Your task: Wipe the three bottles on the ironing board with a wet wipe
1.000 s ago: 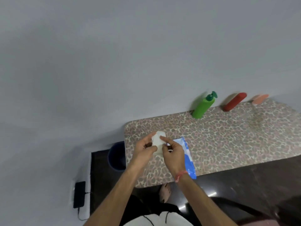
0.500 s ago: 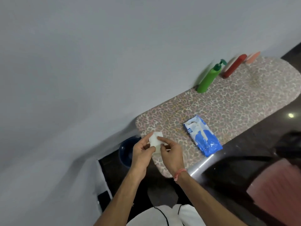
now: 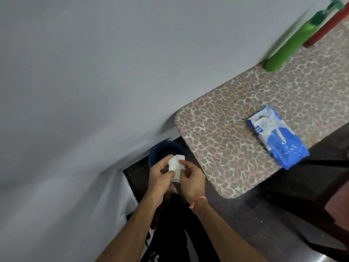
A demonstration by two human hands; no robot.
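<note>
Wet wipe [image 3: 176,166], pinched by left hand [image 3: 162,174] and right hand [image 3: 190,176], has moved off the ironing board [image 3: 236,118] over the blue bin [image 3: 160,150], likely for discarding.

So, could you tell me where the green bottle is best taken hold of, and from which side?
Probably round its plain middle body, green bottle, from the open board side: the wall backs it, the red bottle flanks it, and the pump top looks awkward to grip.
</note>
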